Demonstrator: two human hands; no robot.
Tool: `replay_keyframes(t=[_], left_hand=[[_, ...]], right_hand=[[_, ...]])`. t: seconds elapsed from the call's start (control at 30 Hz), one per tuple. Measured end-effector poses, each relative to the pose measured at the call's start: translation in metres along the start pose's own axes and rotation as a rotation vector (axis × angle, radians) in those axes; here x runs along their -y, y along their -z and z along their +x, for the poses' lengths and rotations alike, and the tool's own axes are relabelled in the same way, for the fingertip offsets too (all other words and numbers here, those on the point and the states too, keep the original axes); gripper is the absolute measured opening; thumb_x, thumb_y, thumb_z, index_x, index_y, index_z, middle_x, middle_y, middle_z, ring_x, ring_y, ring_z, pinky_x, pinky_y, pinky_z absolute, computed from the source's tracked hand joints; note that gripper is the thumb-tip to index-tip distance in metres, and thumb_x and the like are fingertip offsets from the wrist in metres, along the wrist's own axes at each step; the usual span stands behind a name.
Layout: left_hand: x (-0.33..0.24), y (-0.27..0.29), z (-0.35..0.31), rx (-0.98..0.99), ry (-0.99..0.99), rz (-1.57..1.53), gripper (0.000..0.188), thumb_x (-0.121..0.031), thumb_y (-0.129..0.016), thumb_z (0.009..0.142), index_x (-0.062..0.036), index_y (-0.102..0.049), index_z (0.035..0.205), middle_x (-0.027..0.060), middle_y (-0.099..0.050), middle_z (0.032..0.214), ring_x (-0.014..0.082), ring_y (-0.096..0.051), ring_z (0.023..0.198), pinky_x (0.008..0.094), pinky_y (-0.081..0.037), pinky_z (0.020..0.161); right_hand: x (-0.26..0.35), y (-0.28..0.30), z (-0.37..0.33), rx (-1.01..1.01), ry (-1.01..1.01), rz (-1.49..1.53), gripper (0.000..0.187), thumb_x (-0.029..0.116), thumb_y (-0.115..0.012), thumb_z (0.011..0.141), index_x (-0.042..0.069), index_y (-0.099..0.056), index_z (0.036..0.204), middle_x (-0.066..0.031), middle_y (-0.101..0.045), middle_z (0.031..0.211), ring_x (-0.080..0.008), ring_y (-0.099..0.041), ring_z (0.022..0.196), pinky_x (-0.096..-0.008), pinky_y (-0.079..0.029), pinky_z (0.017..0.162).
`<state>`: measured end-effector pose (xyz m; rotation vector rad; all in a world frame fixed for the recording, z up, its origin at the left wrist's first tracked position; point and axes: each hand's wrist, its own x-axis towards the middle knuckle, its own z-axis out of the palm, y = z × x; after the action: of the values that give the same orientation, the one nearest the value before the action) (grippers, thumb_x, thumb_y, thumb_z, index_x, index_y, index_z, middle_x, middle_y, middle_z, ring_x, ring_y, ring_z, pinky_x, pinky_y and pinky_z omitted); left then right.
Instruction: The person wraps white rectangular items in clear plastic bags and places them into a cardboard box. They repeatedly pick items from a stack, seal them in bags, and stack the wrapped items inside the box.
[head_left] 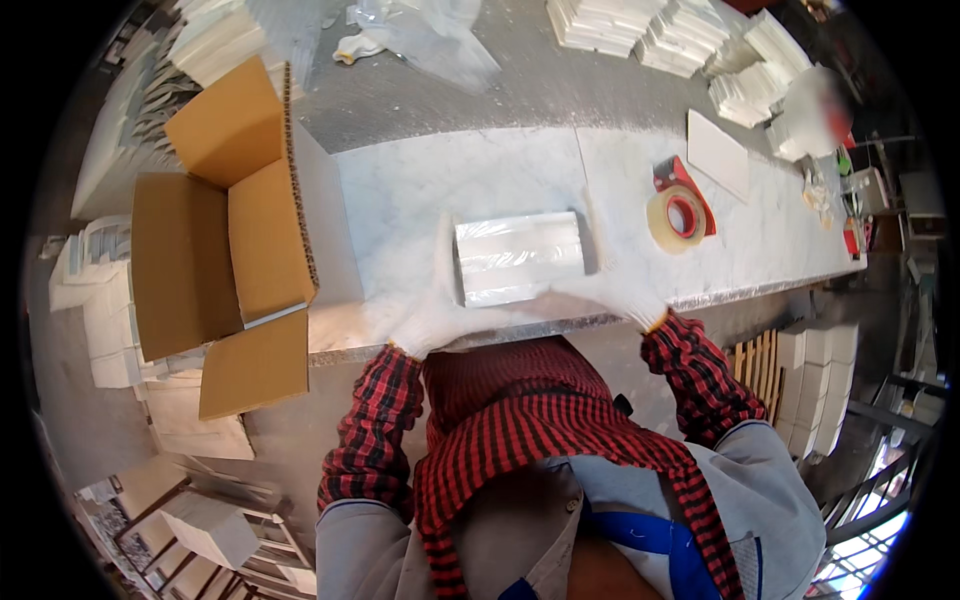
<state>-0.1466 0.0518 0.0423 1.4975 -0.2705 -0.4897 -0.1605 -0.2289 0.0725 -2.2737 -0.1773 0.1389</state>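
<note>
A white block-shaped package [519, 258] in shiny clear plastic film is at the front middle of the pale worktop, between my two hands. I wear white gloves. My left hand [437, 310] is around its left side, with straight fingers along that end and the thumb by the near edge. On the opposite side, my right hand [622, 287] mirrors this, its thumb at the near right corner. Both hands look closed in on the package, though the white gloves blend with the worktop. Farther right lies a roll of clear tape [676, 218] in a red dispenser.
An open cardboard box [262, 235] stands left of my left hand, flaps spread. A flat white sheet [718, 157] lies past the tape. Behind the worktop [400, 175] are white stacks [600, 22] and crumpled plastic film [425, 40]. White blocks and wooden slats [757, 365] stand at lower right.
</note>
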Motion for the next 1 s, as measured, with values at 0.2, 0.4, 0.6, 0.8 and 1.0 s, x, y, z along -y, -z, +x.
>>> replay_keyframes(t=[0.2,0.4,0.6,0.8,1.0], left_hand=[[0.018,0.021,0.012,0.017,-0.100,0.751,0.112,-0.033,-0.095,0.064,-0.0021,-0.039,0.156,0.0246,-0.042,0.155,0.0433,-0.043,0.143,0.0500,-0.036,0.123],[0.027,-0.020,-0.023,-0.152,-0.158,0.651,0.101,-0.031,-0.093,0.064,-0.0157,-0.048,0.154,0.0262,-0.045,0.148,0.0488,-0.044,0.139,0.0526,-0.040,0.117],[-0.043,-0.073,-0.134,-0.458,-0.174,0.585,0.091,-0.025,-0.093,0.063,-0.0215,-0.055,0.146,0.0221,-0.049,0.130,0.0450,-0.052,0.121,0.0489,-0.049,0.102],[-0.192,-0.025,-0.171,-0.676,-0.513,0.933,0.060,-0.017,-0.092,0.067,-0.0184,-0.072,0.123,0.0197,-0.055,0.127,0.0401,-0.055,0.119,0.0468,-0.050,0.099],[-0.270,0.117,-0.156,-0.594,-0.677,1.101,0.101,-0.024,-0.095,0.059,-0.0126,-0.052,0.150,0.0200,-0.050,0.143,0.0409,-0.049,0.135,0.0495,-0.046,0.114]], right_hand=[[0.063,0.017,0.031,0.432,0.391,-0.671,0.107,0.040,-0.091,0.066,0.013,-0.045,0.158,-0.0333,-0.039,0.154,-0.0550,-0.040,0.139,-0.0595,-0.038,0.116],[0.048,0.013,0.029,0.557,0.467,-0.527,0.099,0.040,-0.092,0.063,0.015,-0.054,0.152,-0.0323,-0.046,0.141,-0.0493,-0.050,0.125,-0.0559,-0.043,0.108],[0.089,0.028,0.015,0.710,0.894,-0.401,0.094,0.033,-0.086,0.067,0.032,-0.052,0.155,-0.0287,-0.056,0.126,-0.0453,-0.058,0.109,-0.0531,-0.048,0.092],[0.215,0.057,0.052,0.427,1.329,-0.300,0.075,0.036,-0.088,0.064,0.017,-0.071,0.134,-0.0285,-0.050,0.138,-0.0444,-0.055,0.121,-0.0507,-0.046,0.101],[0.322,0.031,0.132,0.079,1.421,-0.370,0.091,0.032,-0.088,0.063,0.016,-0.060,0.148,-0.0245,-0.047,0.142,-0.0434,-0.049,0.128,-0.0515,-0.041,0.109]])
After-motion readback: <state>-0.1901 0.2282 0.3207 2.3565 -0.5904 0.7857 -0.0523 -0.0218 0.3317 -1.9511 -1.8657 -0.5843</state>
